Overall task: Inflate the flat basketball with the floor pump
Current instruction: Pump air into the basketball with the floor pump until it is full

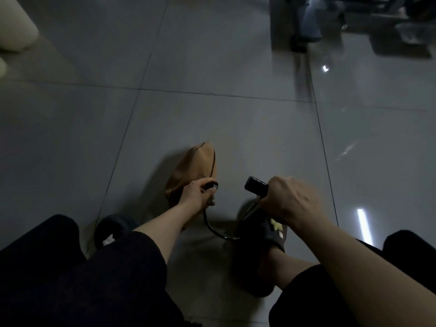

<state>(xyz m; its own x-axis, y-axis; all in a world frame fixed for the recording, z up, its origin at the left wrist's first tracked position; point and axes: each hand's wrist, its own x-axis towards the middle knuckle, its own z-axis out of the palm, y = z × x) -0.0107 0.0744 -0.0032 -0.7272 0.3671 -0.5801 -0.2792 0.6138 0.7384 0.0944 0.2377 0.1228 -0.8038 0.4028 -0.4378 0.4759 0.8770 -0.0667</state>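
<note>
A flat, folded orange basketball (pixel 195 166) with black seams lies on the grey tiled floor in front of me. My left hand (pixel 197 193) presses the pump hose's nozzle end (pixel 211 186) against the ball's near side. The black hose (pixel 212 226) curves from that hand back to the pump base, which is hidden under my right foot. My right hand (pixel 291 200) is closed around the pump's black handle (pixel 256 187), whose left end sticks out past the knuckles. The pump shaft is mostly hidden below that hand.
My right foot in a dark slipper (pixel 262 253) stands on the pump base; my left foot (pixel 113 228) is beside the ball. A pale cushion (pixel 16 27) sits far left. Dark wheeled furniture (pixel 304 27) stands at the far right.
</note>
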